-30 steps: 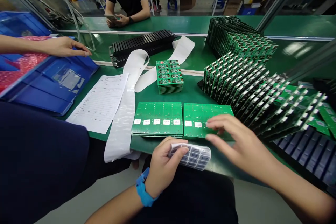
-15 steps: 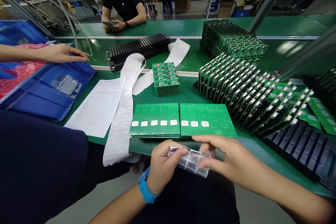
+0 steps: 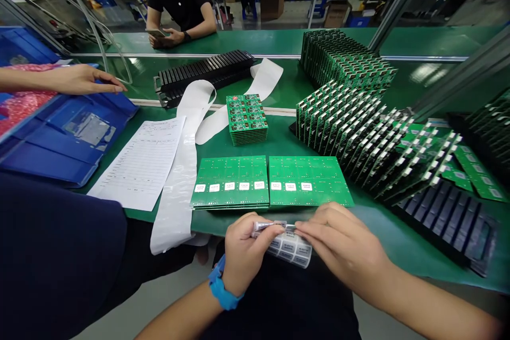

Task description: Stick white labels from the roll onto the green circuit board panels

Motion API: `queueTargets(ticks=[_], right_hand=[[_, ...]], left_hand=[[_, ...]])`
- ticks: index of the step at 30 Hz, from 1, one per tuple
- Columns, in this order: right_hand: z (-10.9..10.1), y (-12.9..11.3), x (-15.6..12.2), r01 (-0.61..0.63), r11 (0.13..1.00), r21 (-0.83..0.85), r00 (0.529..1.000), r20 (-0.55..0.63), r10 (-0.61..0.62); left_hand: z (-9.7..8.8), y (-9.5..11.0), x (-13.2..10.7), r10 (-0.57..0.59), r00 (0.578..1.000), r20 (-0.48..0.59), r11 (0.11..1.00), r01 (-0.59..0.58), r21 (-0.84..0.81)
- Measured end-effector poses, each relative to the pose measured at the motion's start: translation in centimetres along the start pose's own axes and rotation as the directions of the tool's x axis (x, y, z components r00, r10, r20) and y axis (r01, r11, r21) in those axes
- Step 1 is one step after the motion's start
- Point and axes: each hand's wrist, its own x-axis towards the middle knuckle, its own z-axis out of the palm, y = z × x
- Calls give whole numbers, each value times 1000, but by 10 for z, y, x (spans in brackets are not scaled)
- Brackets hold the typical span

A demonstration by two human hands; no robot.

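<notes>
- White label sheet sits at six o'clock, clamped in our left hand; our right hand pinches its top edge.
- We judge a peeled label could curl or tear.
- Green panels lie at twelve o'clock; a crooked label is the risk.

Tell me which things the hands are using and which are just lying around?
In use:
left hand and right hand, both on the sticker sheet
two flat green boards with white stickers on them

Lying around:
paper form
white backing strip
small board stack
racked boards
blue tray
black rack
</notes>
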Motion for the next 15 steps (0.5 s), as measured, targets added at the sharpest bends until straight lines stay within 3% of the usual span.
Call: queueTargets(ticks=[2, 5, 9, 15], right_hand=[[-7, 0, 3, 2, 997, 71, 1000, -30, 1], [-31, 7, 16, -188, 974, 124, 980, -38, 194], [-62, 34, 35, -491, 868, -77, 867, 55, 495], [-63, 59, 50, -575, 787, -225, 723, 310, 617]], left_hand=[[0, -1, 0, -50, 999, -18, 999, 50, 6], [-1, -4, -1, -63, 998, 21, 998, 64, -8], [-4, -6, 1, 79, 982, 173, 997, -73, -38], [-5, -5, 8, 144, 936, 323, 985, -166, 42]])
